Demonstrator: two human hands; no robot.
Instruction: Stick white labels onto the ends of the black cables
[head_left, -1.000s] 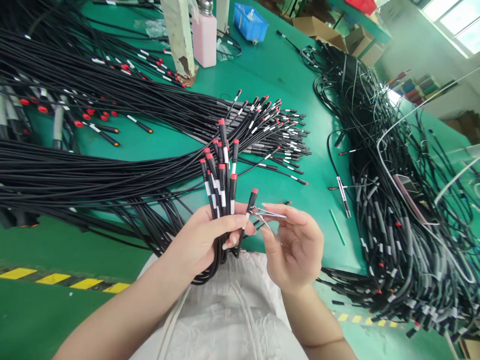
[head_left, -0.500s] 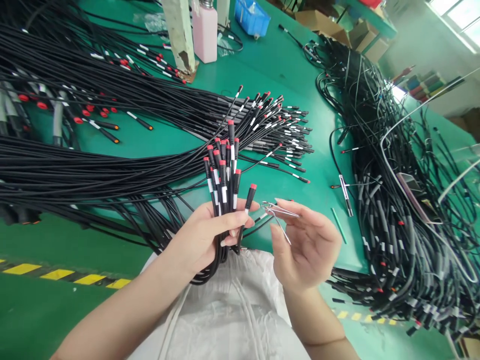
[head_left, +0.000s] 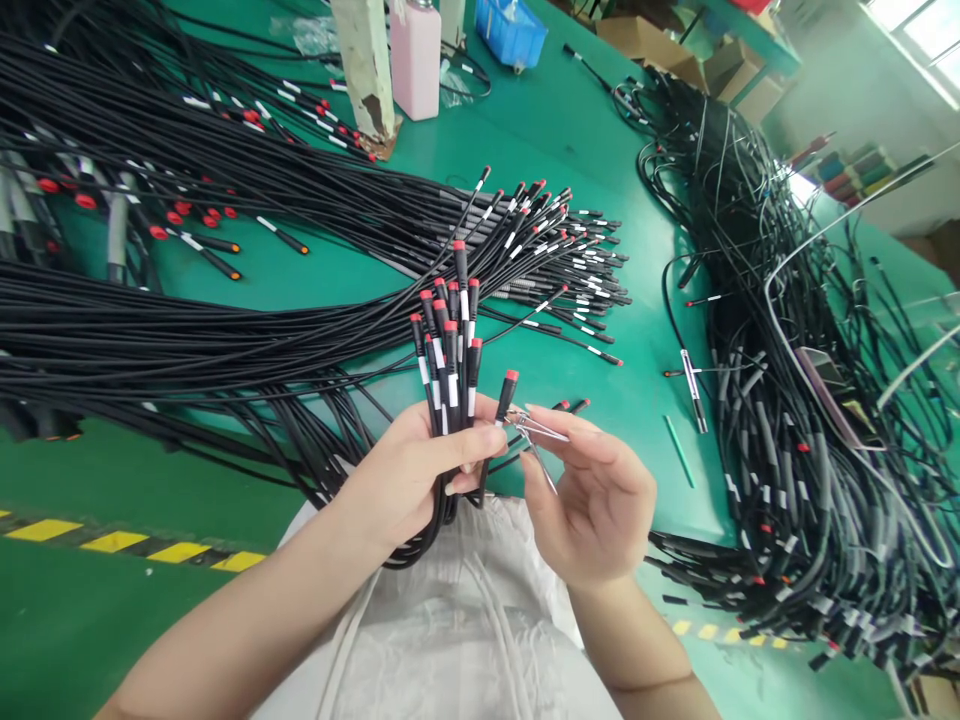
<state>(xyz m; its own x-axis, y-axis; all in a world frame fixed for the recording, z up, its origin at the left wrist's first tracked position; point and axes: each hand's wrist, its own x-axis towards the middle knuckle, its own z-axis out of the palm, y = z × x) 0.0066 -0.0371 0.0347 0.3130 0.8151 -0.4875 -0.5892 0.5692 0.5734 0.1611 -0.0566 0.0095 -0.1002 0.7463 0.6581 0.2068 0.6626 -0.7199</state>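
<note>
Your left hand (head_left: 420, 460) grips the bunch of red-tipped cables (head_left: 451, 350) by the near edge of the tabletop (head_left: 540, 130); your right hand (head_left: 600, 490) pinches the metal tool (head_left: 541, 431) at one splayed cable end (head_left: 507, 395). That one looks mid-work; how many are finished, I can't tell. Fingers hide the stems; tool contact stays unclear.

Pink bottle (head_left: 415, 62) here, just beside the chipped post (head_left: 365, 70); blue bin (head_left: 511, 32) near it! Green stick (head_left: 680, 452) on the table (head_left: 570, 130), boxes (head_left: 652, 48) beyond, window (head_left: 919, 30) up top right!
</note>
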